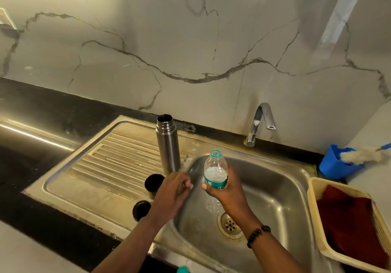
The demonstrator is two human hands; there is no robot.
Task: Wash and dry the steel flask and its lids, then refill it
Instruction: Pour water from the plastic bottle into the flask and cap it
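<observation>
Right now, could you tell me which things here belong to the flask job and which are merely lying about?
In the job: steel flask, its two lids, water bottle held by the right hand, sink.
Lying about: blue cup, bottle brush, basket, red cloth.

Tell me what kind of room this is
Most likely a home kitchen. A steel sink with a ribbed drainboard is set into a dark counter under a tap, and a bottle brush sits in a blue holder beside it.
</observation>
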